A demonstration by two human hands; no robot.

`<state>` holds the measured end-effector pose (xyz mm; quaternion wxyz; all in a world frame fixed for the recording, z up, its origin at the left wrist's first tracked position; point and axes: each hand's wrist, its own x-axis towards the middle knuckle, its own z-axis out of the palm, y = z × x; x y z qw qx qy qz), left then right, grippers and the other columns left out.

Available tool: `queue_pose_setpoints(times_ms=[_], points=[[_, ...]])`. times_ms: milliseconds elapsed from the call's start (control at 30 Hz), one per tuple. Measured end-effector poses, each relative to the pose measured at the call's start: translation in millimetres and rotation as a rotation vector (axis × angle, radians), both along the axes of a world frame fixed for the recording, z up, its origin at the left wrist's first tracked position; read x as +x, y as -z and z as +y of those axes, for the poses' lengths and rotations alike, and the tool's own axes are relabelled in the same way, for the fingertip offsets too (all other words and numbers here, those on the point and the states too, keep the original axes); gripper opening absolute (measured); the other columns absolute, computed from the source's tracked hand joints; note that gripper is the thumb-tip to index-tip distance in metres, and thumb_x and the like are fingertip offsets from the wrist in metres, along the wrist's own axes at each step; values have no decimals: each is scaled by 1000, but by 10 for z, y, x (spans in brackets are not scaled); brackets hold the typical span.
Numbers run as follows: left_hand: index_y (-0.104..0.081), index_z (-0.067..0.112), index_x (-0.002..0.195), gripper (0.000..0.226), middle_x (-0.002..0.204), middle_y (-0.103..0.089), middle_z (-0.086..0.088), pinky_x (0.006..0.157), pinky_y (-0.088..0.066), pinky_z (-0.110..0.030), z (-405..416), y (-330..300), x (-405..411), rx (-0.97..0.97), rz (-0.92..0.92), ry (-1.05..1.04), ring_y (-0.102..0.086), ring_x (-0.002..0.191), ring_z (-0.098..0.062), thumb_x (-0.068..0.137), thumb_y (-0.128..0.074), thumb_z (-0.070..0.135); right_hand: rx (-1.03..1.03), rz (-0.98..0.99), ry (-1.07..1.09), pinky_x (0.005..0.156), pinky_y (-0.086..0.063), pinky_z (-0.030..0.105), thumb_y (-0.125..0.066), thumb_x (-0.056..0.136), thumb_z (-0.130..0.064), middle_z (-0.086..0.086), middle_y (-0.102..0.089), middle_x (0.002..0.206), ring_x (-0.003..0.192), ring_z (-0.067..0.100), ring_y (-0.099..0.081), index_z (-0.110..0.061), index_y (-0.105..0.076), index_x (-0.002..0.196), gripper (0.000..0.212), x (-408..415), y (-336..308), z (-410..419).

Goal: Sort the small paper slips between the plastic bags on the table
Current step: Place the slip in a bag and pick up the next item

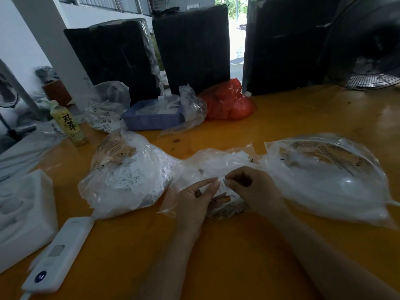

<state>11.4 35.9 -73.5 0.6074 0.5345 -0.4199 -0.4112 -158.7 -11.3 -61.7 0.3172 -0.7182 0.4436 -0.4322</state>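
Observation:
Three clear plastic bags lie in a row on the orange table. The left bag is stuffed with printed paper slips. Loose slips fill the middle bag, and the right bag bulges with white contents. Over the middle bag, my left hand and my right hand meet and pinch a small white paper slip between their fingertips. My right hand's other fingers are curled in.
A white device with a cable and a white foam block lie at the left. Behind stand a yellow bottle, a blue tray, a red bag, black wrapped bundles and a fan.

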Motion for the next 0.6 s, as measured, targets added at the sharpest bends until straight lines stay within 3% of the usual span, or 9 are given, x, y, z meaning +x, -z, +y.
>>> queue_pose_setpoints(times_ms=[100, 200, 267, 333, 433, 600], points=[[-85, 33, 99, 18, 98, -82, 13, 65, -64, -25, 4, -13, -15, 16, 33, 24, -80, 80, -11, 82, -83, 36, -3, 2, -19, 77, -55, 12, -75, 91, -30, -20, -71, 91, 86, -5, -67, -36, -71, 100, 11, 30, 4, 35], [-85, 37, 98, 22, 101, -81, 15, 67, -65, -29, 3, -32, -12, 37, 26, 3, -80, 81, -10, 78, -82, 44, 31, -16, -36, 76, -54, 10, -75, 90, -34, -18, -73, 91, 87, -6, -68, -34, -68, 110, 21, 30, -15, 38], [-85, 41, 94, 13, 100, -81, 17, 63, -62, -20, 12, -39, -12, 21, -2, -6, -78, 81, -4, 81, -82, 43, 100, -53, -85, 72, -53, 9, -76, 89, -35, -19, -74, 89, 85, -6, -70, -34, -65, 115, 29, 27, -30, 34], [-82, 50, 89, 8, 98, -80, 23, 63, -56, -10, 29, -49, -16, -27, -93, -16, -75, 84, 6, 86, -80, 43, 101, -53, -109, 70, -52, 10, -74, 90, -33, -21, -73, 89, 83, -3, -70, -33, -64, 116, 28, 22, -19, 27], [-77, 61, 91, 11, 101, -76, 32, 76, -52, -5, 28, -42, 12, -82, -286, -36, -69, 98, 12, 87, -77, 50, 35, -48, -77, 70, -52, 12, -73, 93, -31, -22, -72, 88, 81, -1, -69, -35, -64, 111, 20, -6, -18, 22], [-73, 51, 102, 23, 102, -75, 28, 75, -54, -9, 64, -115, 85, -118, -435, -52, -68, 101, 10, 96, -77, 29, -17, -97, -61, 73, -54, 14, -70, 94, -30, -20, -73, 87, 82, 1, -70, -36, -64, 105, 14, -30, -69, 33]])
